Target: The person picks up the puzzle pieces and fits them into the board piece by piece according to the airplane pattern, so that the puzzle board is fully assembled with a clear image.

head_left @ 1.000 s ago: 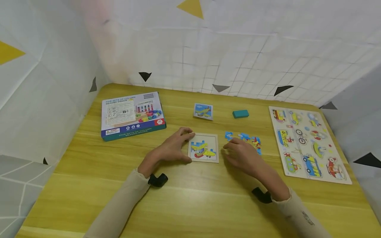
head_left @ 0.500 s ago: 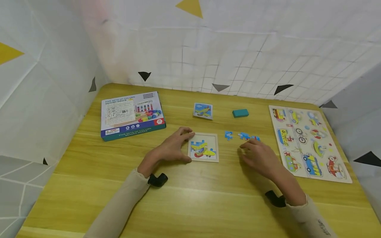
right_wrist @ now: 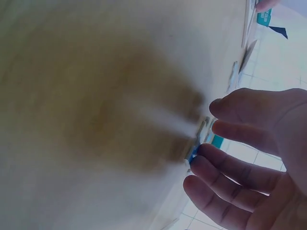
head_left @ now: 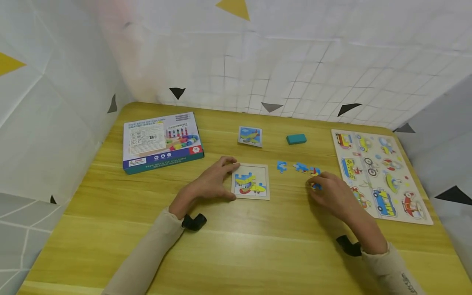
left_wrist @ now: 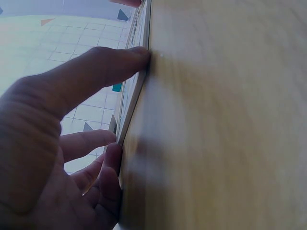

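My left hand (head_left: 211, 180) holds a small square puzzle tray (head_left: 262, 169) at its left side, thumb at the near corner and index finger at the far one. In the left wrist view, the thumb (left_wrist: 105, 67) presses against the tray's edge. A partly assembled yellow airplane picture (head_left: 252, 187) lies inside the tray. To the right are loose jigsaw pieces: a single blue one (head_left: 282, 166), a blue cluster (head_left: 301, 167) and blue, red and yellow pieces (head_left: 314, 171). Over these last ones, my right hand (head_left: 331, 193) has its fingertips right at the pieces, fingers loosely bent.
Behind the tray sits a folded airplane picture card (head_left: 250, 136), with a teal block (head_left: 296, 139) to its right. A bead-set box (head_left: 162, 141) lies at the left. On the right is a wooden vehicle puzzle board (head_left: 380, 174). White fabric walls (head_left: 236, 61) surround the table.
My right hand has moved right, from beside the tray to the rightmost pieces. The left hand has stayed on the tray.
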{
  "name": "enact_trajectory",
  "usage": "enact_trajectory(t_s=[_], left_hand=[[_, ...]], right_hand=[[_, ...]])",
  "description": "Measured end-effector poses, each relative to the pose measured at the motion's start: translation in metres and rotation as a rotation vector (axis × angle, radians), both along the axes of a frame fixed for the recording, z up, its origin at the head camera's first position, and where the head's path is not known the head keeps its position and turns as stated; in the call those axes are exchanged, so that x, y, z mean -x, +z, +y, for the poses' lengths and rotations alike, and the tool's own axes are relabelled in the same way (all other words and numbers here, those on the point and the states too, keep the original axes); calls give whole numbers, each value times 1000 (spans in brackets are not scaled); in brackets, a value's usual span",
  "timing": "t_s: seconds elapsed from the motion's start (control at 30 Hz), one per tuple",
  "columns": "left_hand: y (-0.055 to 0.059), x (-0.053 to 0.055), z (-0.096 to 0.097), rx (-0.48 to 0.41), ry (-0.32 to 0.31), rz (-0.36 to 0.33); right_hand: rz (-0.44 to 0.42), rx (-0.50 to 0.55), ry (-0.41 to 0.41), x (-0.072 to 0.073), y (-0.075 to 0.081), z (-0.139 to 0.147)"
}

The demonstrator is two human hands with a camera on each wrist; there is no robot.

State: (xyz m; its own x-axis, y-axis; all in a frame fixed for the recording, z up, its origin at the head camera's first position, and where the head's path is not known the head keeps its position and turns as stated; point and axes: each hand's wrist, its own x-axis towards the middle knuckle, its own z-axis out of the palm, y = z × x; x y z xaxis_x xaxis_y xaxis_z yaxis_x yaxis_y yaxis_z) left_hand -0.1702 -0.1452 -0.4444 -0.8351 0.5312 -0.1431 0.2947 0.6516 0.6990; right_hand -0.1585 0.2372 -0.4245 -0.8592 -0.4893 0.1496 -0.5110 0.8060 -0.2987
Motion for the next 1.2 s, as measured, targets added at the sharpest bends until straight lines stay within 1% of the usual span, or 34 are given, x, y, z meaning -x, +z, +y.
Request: enact_trajectory(t_s=[0.17, 0.3, 0.43, 0.63, 0.93, 1.03, 1.2], left_hand=[[-1, 1, 0, 2, -6, 6], [-3, 1, -1, -1, -6, 12], [-3, 1, -2, -10, -4, 14], [-2, 0, -2, -24, -4, 17], [0, 0, -1, -42, 0, 25], [0, -1, -1, -47, -1, 24], [0, -1, -1, -45, -1, 21]], right_hand=[[0, 1, 1, -1, -1, 0], [10, -2, 5, -2, 1, 0], [24, -19, 4, 0, 3, 2], [-28, -31, -4, 3, 2, 6], [-103, -18, -26, 5, 2, 8], [-118, -19, -29, 4, 3, 7], [-120, -18, -31, 5, 4, 6]])
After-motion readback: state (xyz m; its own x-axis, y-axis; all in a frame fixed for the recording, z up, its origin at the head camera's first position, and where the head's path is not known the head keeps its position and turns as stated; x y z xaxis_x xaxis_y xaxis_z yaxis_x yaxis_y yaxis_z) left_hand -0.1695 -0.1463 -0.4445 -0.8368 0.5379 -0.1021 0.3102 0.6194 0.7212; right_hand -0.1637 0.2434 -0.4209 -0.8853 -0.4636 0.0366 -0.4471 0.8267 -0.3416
